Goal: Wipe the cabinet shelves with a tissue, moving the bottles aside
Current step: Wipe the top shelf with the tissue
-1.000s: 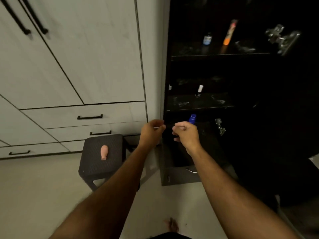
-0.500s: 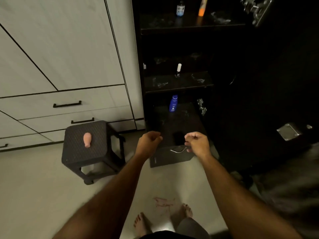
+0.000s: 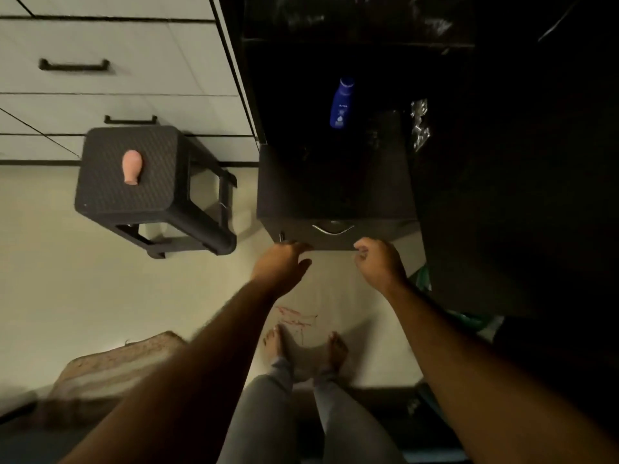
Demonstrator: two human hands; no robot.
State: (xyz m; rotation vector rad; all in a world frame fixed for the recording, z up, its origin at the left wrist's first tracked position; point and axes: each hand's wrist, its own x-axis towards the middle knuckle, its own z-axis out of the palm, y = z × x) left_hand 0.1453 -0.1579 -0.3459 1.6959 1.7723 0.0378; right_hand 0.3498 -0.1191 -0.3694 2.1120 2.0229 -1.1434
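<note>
Reaching both arms down, left hand [image 3: 280, 262] and right hand [image 3: 380, 262] loosely curled

Both bare arms reach forward and down. The left hand [image 3: 283, 262] and right hand [image 3: 380, 262] hang level, a little apart, fingers loosely curled, seemingly holding nothing; bare feet [image 3: 336, 351] below.

Dark cabinet [image 3: 335, 182]: matt drawer front, bright metal handle [image 3: 332, 228]. Inside it, blue bottle [image 3: 341, 103], glossy plastic. Left of cabinet: stool [image 3: 130, 175], matt dark plastic (woven texture); white drawers [image 3: 117, 78], smooth, black matt pulls.
</note>
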